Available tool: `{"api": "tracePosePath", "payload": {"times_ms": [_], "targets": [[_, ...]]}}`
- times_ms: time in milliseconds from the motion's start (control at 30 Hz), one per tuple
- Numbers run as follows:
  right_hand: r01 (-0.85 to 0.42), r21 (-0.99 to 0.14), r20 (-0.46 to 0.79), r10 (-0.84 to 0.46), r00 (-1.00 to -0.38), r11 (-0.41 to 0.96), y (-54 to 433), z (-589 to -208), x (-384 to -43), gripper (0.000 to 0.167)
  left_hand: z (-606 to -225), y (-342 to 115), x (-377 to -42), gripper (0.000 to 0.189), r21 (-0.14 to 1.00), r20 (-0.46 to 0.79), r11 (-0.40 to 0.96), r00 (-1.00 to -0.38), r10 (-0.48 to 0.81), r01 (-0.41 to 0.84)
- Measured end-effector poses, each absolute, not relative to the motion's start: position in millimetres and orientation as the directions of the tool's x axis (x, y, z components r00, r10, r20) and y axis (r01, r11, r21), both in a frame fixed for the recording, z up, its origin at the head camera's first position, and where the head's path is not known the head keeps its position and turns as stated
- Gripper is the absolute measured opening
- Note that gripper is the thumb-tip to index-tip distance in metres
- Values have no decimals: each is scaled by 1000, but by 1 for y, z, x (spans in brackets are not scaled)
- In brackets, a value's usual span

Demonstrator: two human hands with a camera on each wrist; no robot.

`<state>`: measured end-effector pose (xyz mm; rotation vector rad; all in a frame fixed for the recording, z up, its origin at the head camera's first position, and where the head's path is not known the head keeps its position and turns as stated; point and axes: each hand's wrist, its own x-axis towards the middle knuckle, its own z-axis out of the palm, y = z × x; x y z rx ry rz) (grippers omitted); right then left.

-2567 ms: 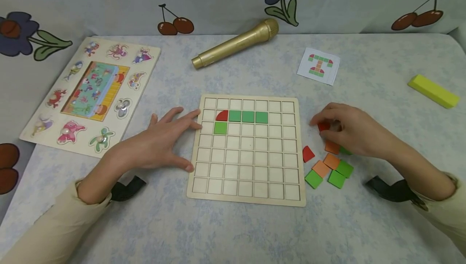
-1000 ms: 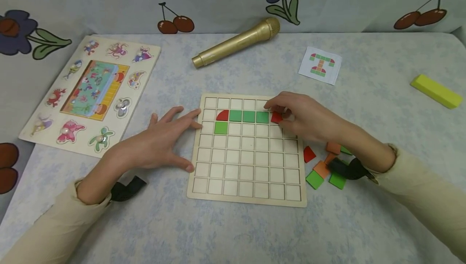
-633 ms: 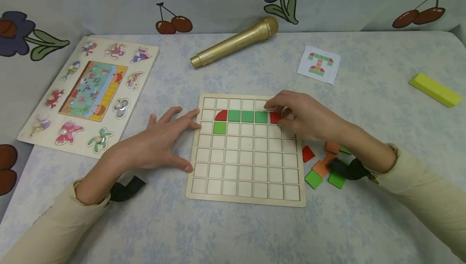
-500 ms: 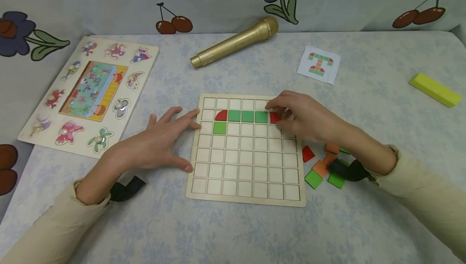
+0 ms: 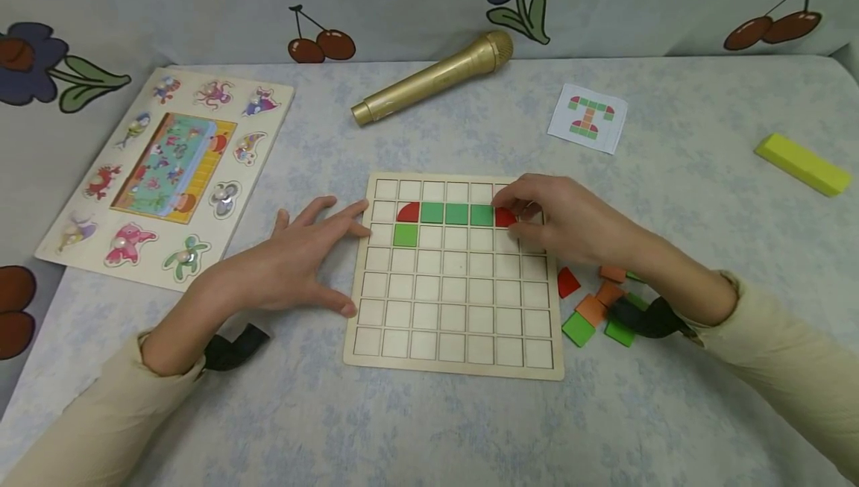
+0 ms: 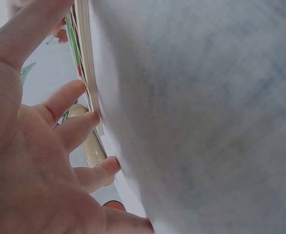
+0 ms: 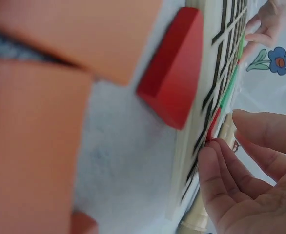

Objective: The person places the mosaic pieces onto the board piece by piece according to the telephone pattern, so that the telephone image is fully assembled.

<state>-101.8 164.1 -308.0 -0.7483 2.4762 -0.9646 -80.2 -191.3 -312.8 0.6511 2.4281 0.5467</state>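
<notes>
A wooden grid board [image 5: 452, 371] lies flat on the table. My left hand [image 5: 288, 267] is spread along its left side, with thumb and fingertips at the edge. In the left wrist view, the straight fingers of this hand [image 6: 40, 161] reach the board's side [image 6: 91, 73]. My right hand [image 5: 570, 218] pinches a red quarter-circle tile [image 5: 503, 217] at the right end of the second row, partly hidden by the fingers. In that row sit another red quarter-circle tile [image 5: 408, 212] and three green tiles [image 5: 457, 215]. Below the left red tile is a light green tile [image 5: 406, 235].
Beside the board's right edge lie a loose red tile [image 5: 567, 283], orange tiles [image 5: 590, 310] and green tiles [image 5: 579, 330], some under the right wrist. A pattern card [image 5: 588, 120], gold microphone [image 5: 432, 84], yellow block [image 5: 802, 164] and animal puzzle board [image 5: 258, 187] surround the grid.
My right hand has carried the red quarter-circle tile from the loose pile leftward to the second row. Lately it has shifted only slightly there. The left hand has stayed at the board's edge.
</notes>
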Motion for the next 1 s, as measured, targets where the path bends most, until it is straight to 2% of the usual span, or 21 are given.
{"api": "tracePosePath", "payload": {"times_ms": [267,633,1000], "targets": [[-383,-661,-149,-613,-776,646,182,-297,-95,31,-315,-191,-80,92,512,-405,794,-723,559,328],[-303,-573,-226,-502,-835,762,229,-307,-69,33,-315,-190,-81,99,509,-402,793,-722,563,335],[-363,-528,-132,-496,-858,768,263,-320,-46,34,-313,-191,-81,113,503,-408,799,-725,555,329]]}}
